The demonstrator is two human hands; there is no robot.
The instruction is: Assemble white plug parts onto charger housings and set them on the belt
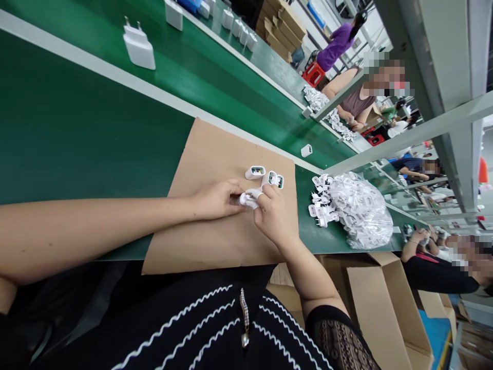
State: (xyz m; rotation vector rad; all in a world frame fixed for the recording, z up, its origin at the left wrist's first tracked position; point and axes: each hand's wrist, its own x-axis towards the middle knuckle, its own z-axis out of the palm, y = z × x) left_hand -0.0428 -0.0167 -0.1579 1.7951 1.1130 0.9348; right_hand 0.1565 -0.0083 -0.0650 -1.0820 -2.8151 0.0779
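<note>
My left hand (217,199) and my right hand (272,213) meet over a brown cardboard sheet (208,241), both closed on one small white charger part (248,199). White finger cots cover some fingertips of my right hand. Just beyond my hands, two white charger shells (255,172) (274,179) lie on the cardboard with their open ends showing. To the right, a clear bag of white charger parts (358,210) spills several pieces onto the green belt (77,128).
A white charger (138,46) stands on the far belt, a single shell (306,150) beyond the cardboard. Open cardboard boxes (381,303) stand by my right knee. Other people sit at the line on the right, with grey metal frame posts (423,56) between.
</note>
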